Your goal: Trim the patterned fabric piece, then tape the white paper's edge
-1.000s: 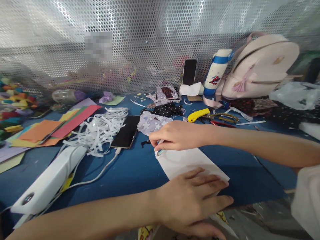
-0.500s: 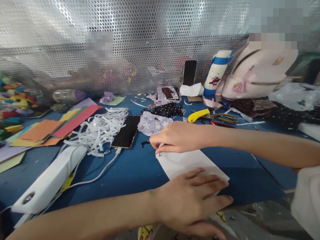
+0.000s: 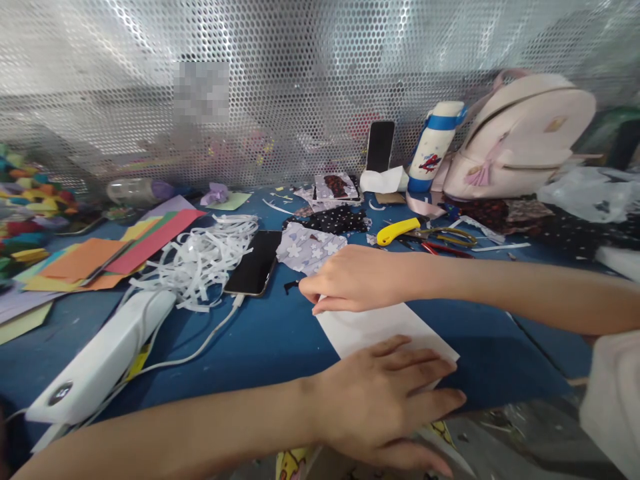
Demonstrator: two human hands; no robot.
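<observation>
A sheet of white paper (image 3: 383,327) lies near the front edge of the blue table. My left hand (image 3: 385,400) rests palm down over its near part, fingers spread and stretched out. Across the far left corner of the sheet reaches my right hand (image 3: 350,280), with its fingers bent together and pressed at the corner. Whatever sits in those fingers is hidden. Just beyond the right hand lies a grey cloth scrap with white flowers (image 3: 307,247). Left of that is a black phone (image 3: 254,262) with a white cable.
Yellow-handled cutter (image 3: 399,231) and scissors (image 3: 450,235) lie behind my right forearm. Shredded white paper (image 3: 193,263), coloured sheets (image 3: 90,260) and a white power bank-like device (image 3: 103,360) are on the left. A bottle (image 3: 436,147) and backpack (image 3: 520,140) stand at the back.
My right hand has shifted and turned slightly at the paper's corner. A small pale, partly greenish thing seen under its fingers before is now out of sight. My left hand stays put.
</observation>
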